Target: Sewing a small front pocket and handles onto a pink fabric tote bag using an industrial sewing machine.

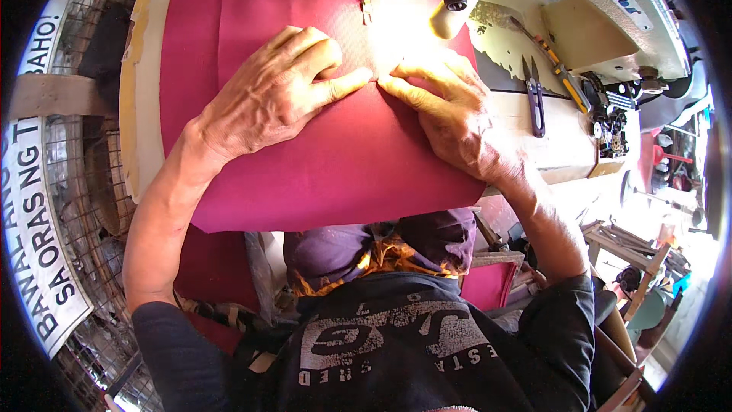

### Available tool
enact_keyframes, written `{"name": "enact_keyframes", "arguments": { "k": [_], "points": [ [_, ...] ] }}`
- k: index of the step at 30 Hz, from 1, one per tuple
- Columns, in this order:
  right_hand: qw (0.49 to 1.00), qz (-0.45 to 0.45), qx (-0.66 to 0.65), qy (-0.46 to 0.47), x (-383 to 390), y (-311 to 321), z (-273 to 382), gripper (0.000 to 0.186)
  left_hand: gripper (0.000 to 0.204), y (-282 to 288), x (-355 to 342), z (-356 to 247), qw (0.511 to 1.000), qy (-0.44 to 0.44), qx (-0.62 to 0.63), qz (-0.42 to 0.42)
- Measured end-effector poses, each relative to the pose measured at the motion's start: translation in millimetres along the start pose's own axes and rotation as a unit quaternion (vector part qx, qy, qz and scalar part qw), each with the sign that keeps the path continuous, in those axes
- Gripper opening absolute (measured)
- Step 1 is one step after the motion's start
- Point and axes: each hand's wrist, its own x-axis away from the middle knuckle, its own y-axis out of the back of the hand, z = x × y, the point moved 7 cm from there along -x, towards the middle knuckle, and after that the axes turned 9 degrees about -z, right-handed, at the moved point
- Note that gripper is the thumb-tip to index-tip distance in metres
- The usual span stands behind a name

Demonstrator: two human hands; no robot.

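Note:
A large magenta cloth [320, 183] lies over the work table, its near edge hanging toward my lap. My left hand [278, 91] rests on it with fingers curled and thumb stretched toward the middle, gripping the cloth. Opposite, my right hand [454, 107] pinches the same cloth between thumb and fingers. The thumbs almost meet at a small raised fold in the cloth. Just beyond them is the presser foot [367, 11] of a sewing machine [640, 0]. Strong glare from a lit bulb [450, 19] washes out the cloth around the needle area.
Dark-handled thread snips [537, 103] lie on the table right of my right hand. Beside them are a yellow-and-black tool [568, 80] and small metal parts [612, 118]. Wire mesh with a white sign [42, 236] stands at left. A wooden rack [633, 259] is at lower right.

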Motion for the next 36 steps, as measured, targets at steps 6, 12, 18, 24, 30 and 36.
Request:
{"name": "enact_keyframes", "arguments": {
  "k": [6,12,18,24,30,36],
  "points": [
    [1.000,0.010,0.029,0.007,2,-4,5,0.039,0.047,2,2,2,0.996,0.033,0.067,-0.038],
    [0.998,0.054,0.024,0.010,1,-4,8,0.044,0.041,-1,7,6,0.992,0.042,0.116,0.004],
    [0.996,0.092,0.018,-0.006,3,-1,3,0.044,0.055,-6,5,9,0.992,0.043,0.121,0.013],
    [0.996,0.075,0.022,0.030,-27,-4,-11,0.044,0.050,-4,-8,35,0.986,0.048,0.155,-0.026],
    [0.996,0.089,0.030,-0.003,-35,-2,-18,0.044,0.051,-2,-13,50,0.989,0.030,0.142,-0.026],
    [0.993,-0.001,0.116,-0.020,-3,94,-4,0.042,0.051,-2,1,52,0.988,0.053,0.142,0.007]
  ]
}}
